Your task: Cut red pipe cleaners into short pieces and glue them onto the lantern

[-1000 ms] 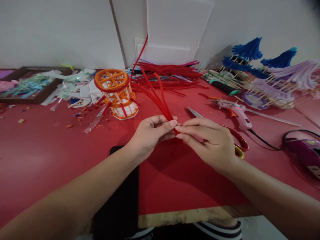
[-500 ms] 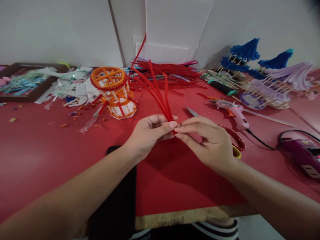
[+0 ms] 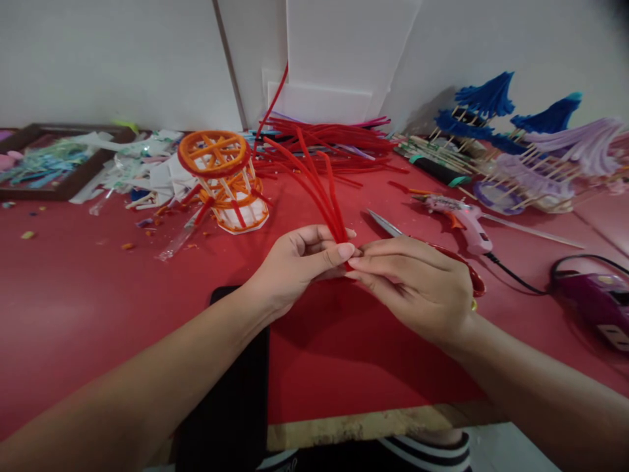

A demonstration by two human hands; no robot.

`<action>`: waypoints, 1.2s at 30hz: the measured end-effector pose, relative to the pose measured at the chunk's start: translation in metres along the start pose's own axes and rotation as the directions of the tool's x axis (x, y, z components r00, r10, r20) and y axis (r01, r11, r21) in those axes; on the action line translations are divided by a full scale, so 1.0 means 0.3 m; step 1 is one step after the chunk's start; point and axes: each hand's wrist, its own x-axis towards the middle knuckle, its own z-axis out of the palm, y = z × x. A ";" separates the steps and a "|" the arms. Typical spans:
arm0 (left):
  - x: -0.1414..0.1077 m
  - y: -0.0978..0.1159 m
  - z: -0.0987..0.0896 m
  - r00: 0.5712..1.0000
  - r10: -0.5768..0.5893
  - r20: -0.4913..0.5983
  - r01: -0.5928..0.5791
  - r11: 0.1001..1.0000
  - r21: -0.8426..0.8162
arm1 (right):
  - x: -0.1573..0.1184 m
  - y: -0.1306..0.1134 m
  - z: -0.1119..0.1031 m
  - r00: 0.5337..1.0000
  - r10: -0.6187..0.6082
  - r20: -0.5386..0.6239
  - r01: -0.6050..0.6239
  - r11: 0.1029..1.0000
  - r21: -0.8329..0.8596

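Shifted slightly rightward, the left hand (image 3: 299,264) pinches red stems (image 3: 334,204), the right hand (image 3: 425,285) pinching their lower ends.

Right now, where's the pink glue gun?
In the head view, the pink plastic glue gun lies on the red tabletop, right of the pointed metal scissor blades and left of the dark purple device.

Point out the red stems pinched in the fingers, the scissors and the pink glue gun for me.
Red stems (image 3: 337,221): head view, on the gathered lower part of the bunch.
Scissors (image 3: 386,224): head view, on the metal blade.
Pink glue gun (image 3: 472,231): head view, on the pink body.
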 end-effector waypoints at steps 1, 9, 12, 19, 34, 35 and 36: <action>0.000 0.000 0.000 1.000 0.001 0.009 -0.001 1.000 -0.004 | 0.001 -0.002 -0.001 1.000 0.006 -0.005 -0.006 1.000 0.008; -0.002 -0.009 -0.003 0.999 0.044 0.021 -0.044 0.999 -0.006 | 0.011 0.000 -0.005 0.993 0.120 0.019 -0.121 0.990 0.069; -0.004 -0.007 -0.002 0.998 0.064 0.020 -0.064 0.998 0.008 | 0.007 0.009 -0.002 0.987 0.163 -0.002 -0.162 0.984 0.079; -0.003 -0.003 -0.002 0.999 0.050 0.009 -0.050 0.999 0.006 | 0.003 0.009 -0.002 0.999 0.051 0.011 -0.052 0.994 0.098; -0.004 -0.004 0.000 0.991 0.132 -0.020 -0.131 0.991 0.039 | 0.001 0.001 0.002 0.964 0.252 0.085 -0.263 0.948 0.181; -0.004 -0.005 0.001 0.990 0.136 -0.034 -0.135 0.990 0.040 | 0.001 0.001 0.001 0.958 0.262 0.114 -0.281 0.937 0.209; -0.004 -0.006 0.001 0.989 0.144 -0.038 -0.143 0.989 0.043 | 0.001 0.000 0.000 0.948 0.280 0.148 -0.310 0.918 0.249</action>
